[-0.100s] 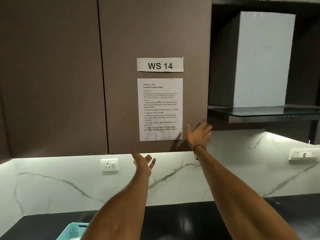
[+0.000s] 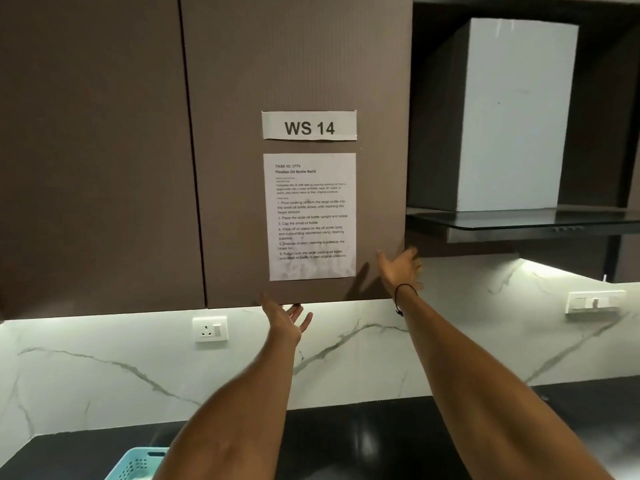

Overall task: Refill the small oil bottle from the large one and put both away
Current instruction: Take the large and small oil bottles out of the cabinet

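Neither oil bottle shows in the head view. Both my arms reach up toward a brown wall cabinet door (image 2: 242, 81) that carries a "WS 14" label (image 2: 309, 125) and a printed task sheet (image 2: 312, 216). My left hand (image 2: 285, 320) is palm up with straight fingers just under the door's bottom edge. My right hand (image 2: 400, 268) is spread open by the door's lower right corner, a black band on its wrist. Neither hand holds anything.
A second brown cabinet door (image 2: 93, 150) hangs to the left. A range hood (image 2: 519, 116) with a glass canopy is on the right. On the marble backsplash are a socket (image 2: 210, 329) and a switch plate (image 2: 594, 301). A teal basket (image 2: 136, 464) stands on the black counter (image 2: 381, 438).
Both hands sit almost where they were; the left hand has edged slightly closer to the door's bottom edge.
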Motion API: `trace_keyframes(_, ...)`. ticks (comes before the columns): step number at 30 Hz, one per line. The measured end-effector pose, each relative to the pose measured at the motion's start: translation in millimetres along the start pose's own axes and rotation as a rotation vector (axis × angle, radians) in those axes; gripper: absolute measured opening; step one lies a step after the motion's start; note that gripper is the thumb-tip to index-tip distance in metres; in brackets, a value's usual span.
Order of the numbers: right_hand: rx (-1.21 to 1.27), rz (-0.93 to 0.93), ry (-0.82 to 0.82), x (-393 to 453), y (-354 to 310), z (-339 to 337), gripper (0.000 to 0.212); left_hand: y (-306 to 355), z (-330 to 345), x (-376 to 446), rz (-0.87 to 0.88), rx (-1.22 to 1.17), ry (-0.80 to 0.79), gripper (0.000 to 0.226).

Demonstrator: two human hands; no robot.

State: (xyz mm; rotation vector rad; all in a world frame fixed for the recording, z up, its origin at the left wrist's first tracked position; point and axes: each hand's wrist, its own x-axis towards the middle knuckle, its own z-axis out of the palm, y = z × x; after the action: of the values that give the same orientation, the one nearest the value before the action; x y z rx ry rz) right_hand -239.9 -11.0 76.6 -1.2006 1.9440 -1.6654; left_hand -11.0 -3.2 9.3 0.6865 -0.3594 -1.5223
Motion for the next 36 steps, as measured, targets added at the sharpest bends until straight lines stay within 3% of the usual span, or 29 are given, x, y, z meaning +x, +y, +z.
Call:
trace_keyframes(4, 0.207, 0.034, -0.184, 38, 23, 2, 0.096, -5, 13, 6, 0.000, -0.026, -0.031, 0.069)
trace_keyframes(11, 0.206, -0.010, -0.113, 46, 32, 6, 0.112, -17, 10, 17, 0.010, 0.022, -0.046, 0.068)
trace_keyframes(13, 0.109, -0.067, -0.046, 33, 30, -6, 0.103, -19, 9, 19, 0.031, 0.040, -0.038, 0.066)
trace_keyframes(17, -0.105, -0.240, 0.036, 15, 38, -31, 0.067, -29, 3, 19, 0.081, 0.056, -0.012, 0.060)
trace_keyframes(19, -0.085, -0.362, 0.022, 10, 45, -49, 0.065, -33, 0, 15, 0.098, 0.030, -0.004, 0.059)
trace_keyframes(26, 0.240, -0.633, -0.297, -61, 25, -120, 0.033, -36, -20, -9, 0.188, -0.105, 0.050, 0.051)
trace_keyframes(30, 0.264, -0.697, -0.532, -101, 0, -137, 0.014, -29, -30, -30, 0.249, -0.147, 0.056, 0.039)
trace_keyframes(31, 0.264, -0.732, -0.575, -113, -7, -139, 0.017, -26, -33, -38, 0.263, -0.159, 0.036, 0.037)
trace_keyframes(33, 0.279, -0.821, -0.624, -138, -24, -141, 0.017, -20, -40, -48, 0.283, -0.170, 0.018, 0.036)
trace_keyframes(36, 0.369, -0.985, -0.558, -170, -55, -131, 0.019, -12, -57, -61, 0.327, -0.161, -0.034, 0.040)
